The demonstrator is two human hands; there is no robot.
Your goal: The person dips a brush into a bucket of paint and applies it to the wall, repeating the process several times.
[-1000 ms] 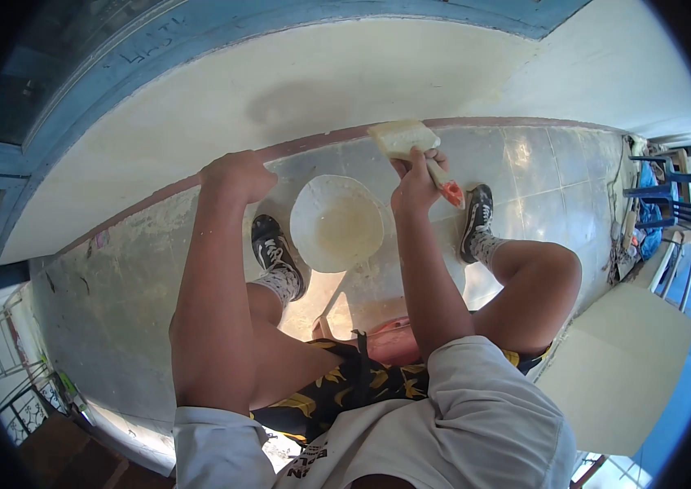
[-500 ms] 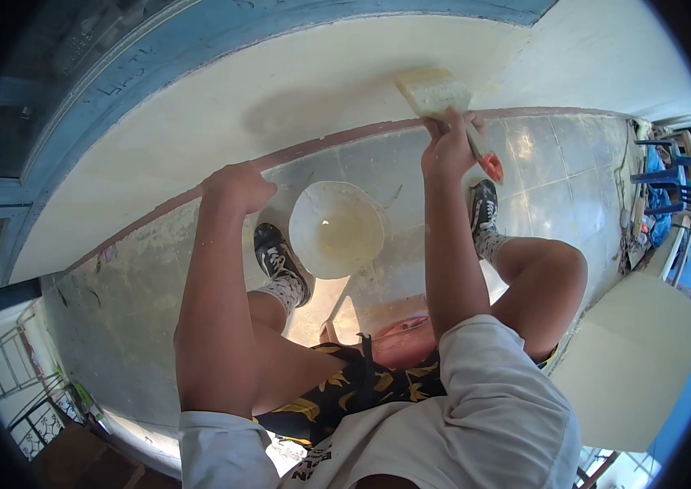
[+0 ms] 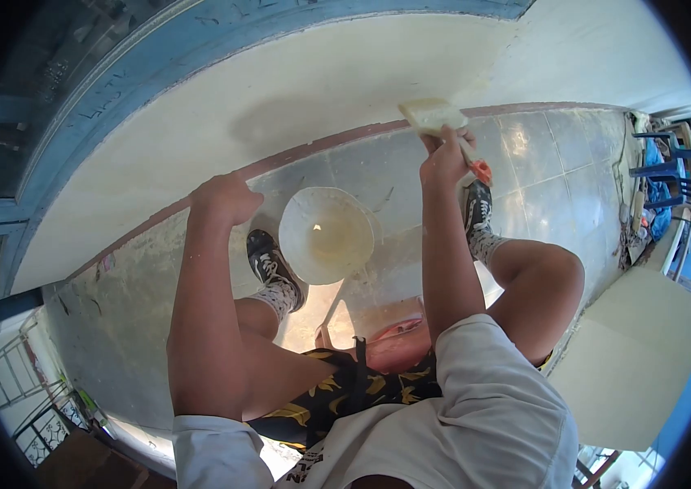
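Note:
My right hand (image 3: 446,156) is closed around the handle of a wide brush (image 3: 433,116), whose pale bristles are close to the lower part of the cream wall (image 3: 345,69). The handle's end is reddish-orange. On the left, my left hand (image 3: 227,198) is held near the foot of the wall with its fingers curled; whether it holds anything is hidden. Between my two shoes stands a round whitish bucket (image 3: 327,235) with pale liquid inside.
Grey floor tiles (image 3: 541,175) run along the wall. Blue chairs (image 3: 671,171) and debris are at the far right, near a pale board (image 3: 635,359). A reddish object (image 3: 398,346) lies below me. A blue frame (image 3: 158,61) borders the wall above.
My right hand and the brush have moved slightly down the wall. In view, the bucket and my left hand sit a little further left; my left hand is also slightly lower.

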